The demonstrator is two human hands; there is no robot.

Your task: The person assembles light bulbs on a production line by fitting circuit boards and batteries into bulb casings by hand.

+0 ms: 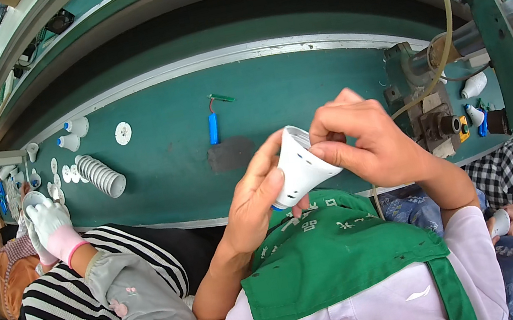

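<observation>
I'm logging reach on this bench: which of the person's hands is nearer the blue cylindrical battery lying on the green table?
Left. The left hand sits just below and right of the blue battery, gripping the white cone-shaped housing. The right hand pinches the housing's rim farther right.

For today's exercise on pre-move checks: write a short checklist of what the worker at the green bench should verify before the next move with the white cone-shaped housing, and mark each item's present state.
1. White cone-shaped housing held by both hands: ok; left hand cups it from below, right hand pinches its open rim.
2. Housing's open end visible: ok, tilted up and away.
3. Anything inside the housing: cannot tell.
4. Blue cylindrical battery with its small green board lies apart on the green bench: ok.
5. Co-worker's gloved hand is apart, far left: ok.
6. Stack of white housings lies undisturbed on the bench: ok.
</observation>
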